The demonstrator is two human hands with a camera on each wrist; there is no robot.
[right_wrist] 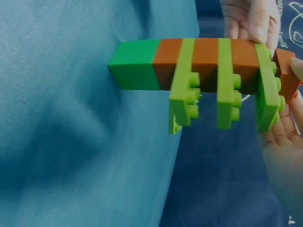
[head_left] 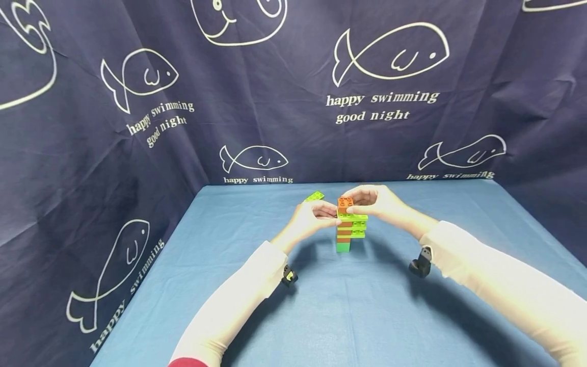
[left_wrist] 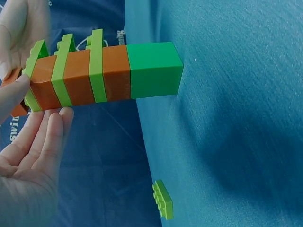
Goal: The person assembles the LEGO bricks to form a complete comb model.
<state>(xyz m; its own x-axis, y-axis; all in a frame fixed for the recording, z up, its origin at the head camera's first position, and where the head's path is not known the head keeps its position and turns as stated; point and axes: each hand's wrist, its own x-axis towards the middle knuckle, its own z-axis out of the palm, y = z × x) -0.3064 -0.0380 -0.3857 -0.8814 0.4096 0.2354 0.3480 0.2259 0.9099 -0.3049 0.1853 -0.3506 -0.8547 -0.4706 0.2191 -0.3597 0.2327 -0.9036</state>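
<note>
A block tower (head_left: 344,232) stands upright on the table, with a green brick (left_wrist: 155,71) at its foot. Above that, orange bricks (left_wrist: 78,76) alternate with light green plates (right_wrist: 182,92) that jut out to the right. My left hand (head_left: 313,216) grips the tower near its top, thumb on one side and fingers on the other. Between thumb and fingers, my right hand (head_left: 372,201) pinches an orange brick (head_left: 345,204) over the uppermost plate. That brick sits slightly tilted, with a dark gap under part of it in the right wrist view.
A loose light green plate (head_left: 315,196) lies behind the left hand on the blue table cloth (head_left: 348,311). Behind the table and along its left side hangs a dark blue curtain (head_left: 293,122) with fish drawings. Small black devices (head_left: 421,262) hang at both sleeves.
</note>
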